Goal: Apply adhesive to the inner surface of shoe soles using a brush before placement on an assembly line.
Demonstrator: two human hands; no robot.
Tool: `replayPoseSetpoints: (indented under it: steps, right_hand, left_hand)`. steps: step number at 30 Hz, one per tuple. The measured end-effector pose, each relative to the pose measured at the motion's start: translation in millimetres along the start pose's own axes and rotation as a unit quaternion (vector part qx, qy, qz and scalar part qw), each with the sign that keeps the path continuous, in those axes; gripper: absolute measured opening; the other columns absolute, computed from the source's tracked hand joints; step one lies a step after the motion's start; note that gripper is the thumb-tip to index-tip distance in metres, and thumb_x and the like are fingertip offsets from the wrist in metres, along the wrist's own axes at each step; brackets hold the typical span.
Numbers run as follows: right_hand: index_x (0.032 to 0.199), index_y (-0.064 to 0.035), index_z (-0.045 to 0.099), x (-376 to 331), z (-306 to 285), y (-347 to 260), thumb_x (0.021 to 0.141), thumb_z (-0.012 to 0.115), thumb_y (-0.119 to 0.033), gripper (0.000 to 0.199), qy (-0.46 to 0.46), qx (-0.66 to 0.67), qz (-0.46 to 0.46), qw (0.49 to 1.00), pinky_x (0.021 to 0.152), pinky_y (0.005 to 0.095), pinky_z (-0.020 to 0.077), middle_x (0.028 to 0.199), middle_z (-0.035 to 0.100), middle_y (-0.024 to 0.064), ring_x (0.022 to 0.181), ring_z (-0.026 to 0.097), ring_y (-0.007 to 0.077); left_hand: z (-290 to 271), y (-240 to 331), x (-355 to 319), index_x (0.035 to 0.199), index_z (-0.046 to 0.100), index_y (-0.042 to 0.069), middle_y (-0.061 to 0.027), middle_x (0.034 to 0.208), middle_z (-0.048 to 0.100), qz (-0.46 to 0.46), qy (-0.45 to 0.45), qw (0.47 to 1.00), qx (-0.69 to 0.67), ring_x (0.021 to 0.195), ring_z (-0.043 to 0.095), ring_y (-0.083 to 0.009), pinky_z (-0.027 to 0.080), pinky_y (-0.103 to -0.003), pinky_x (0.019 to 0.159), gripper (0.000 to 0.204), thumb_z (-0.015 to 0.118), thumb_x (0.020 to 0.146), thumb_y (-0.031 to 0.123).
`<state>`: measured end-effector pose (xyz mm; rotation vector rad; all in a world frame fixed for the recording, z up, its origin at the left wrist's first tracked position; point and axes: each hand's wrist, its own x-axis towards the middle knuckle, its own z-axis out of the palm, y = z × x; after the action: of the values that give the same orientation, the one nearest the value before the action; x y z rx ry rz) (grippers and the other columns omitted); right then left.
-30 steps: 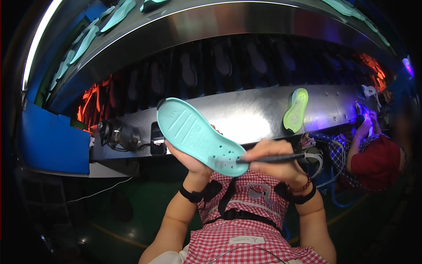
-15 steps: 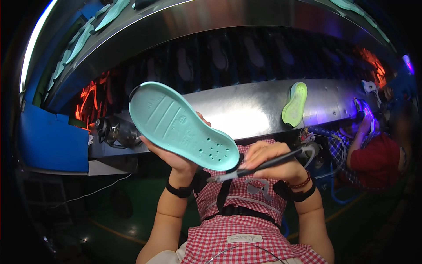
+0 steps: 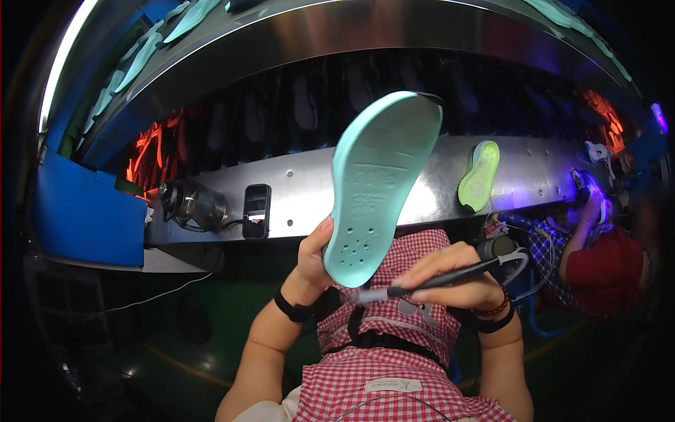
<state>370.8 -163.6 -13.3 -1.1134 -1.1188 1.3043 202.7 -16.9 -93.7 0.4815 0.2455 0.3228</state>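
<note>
Facing a steel conveyor (image 3: 309,197) in dim, orange-lit surroundings, we raise our left hand (image 3: 314,257), gripping the upright teal sole (image 3: 380,183); our right hand (image 3: 450,278) clasps a pen (image 3: 429,283) at its heel.

Sole (image 3: 380,186) upright in left hand (image 3: 313,264); pen (image 3: 429,283) in right hand (image 3: 450,278) just below it.

A shoe factory line — a long curved stainless-steel conveyor housing (image 3: 422,28) carries dark shoe soles (image 3: 306,105) in rows, with mint-green foam soles (image 3: 190,15) on top. A lime-green sole (image 3: 479,176) leans on the steel ledge — another worker in a red top (image 3: 608,271) sits alongside.
</note>
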Motion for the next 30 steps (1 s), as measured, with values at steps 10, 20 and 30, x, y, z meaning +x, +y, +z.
replayPoseSetpoints:
  steps: [10, 20, 30]
  right_hand:
    - [0.088, 0.0021, 0.065, 3.8, -5.9, -5.6, 0.067, 0.069, 0.003, 0.022, -0.043, -0.09, -0.092, 0.991, 0.075, 0.0313, 0.0528, 0.092, 0.065, 0.0175, 0.086, 0.065, 0.0265]
    - [0.089, -0.0003, 0.066, 1.0, -20.2, -6.4, 0.074, 0.065, -0.006, 0.016, -0.021, -0.211, -0.117, 0.97, 0.072, 0.0308, 0.0526, 0.093, 0.065, 0.0154, 0.085, 0.065, 0.0256]
    - [0.087, -0.0019, 0.066, -5.6, -21.9, 5.5, 0.068, 0.068, 0.002, 0.02, 0.058, -0.203, -0.126, 0.969, 0.075, 0.0301, 0.0524, 0.093, 0.065, 0.0152, 0.085, 0.065, 0.0244]
  left_hand:
    - [5.1, 29.9, 3.1, 0.126, 0.037, -0.005, -0.0212, 0.109, 0.055, -0.233, -0.019, 0.972, 0.017, 0.091, 0.061, -0.0238, 0.052, -0.034, 0.076, 0.057, 0.046, 0.087, 0.035]
    - [14.1, 49.7, 1.9, 0.126, 0.039, -0.006, -0.0211, 0.11, 0.054, -0.257, -0.041, 0.957, 0.124, 0.091, 0.059, -0.0222, 0.05, -0.031, 0.074, 0.061, 0.044, 0.085, 0.039]
    - [41.0, 66.2, -24.5, 0.119, 0.047, -0.007, -0.0189, 0.108, 0.057, -0.158, 0.148, 0.945, 0.247, 0.094, 0.057, -0.0225, 0.044, -0.03, 0.082, 0.058, 0.044, 0.082, 0.037]
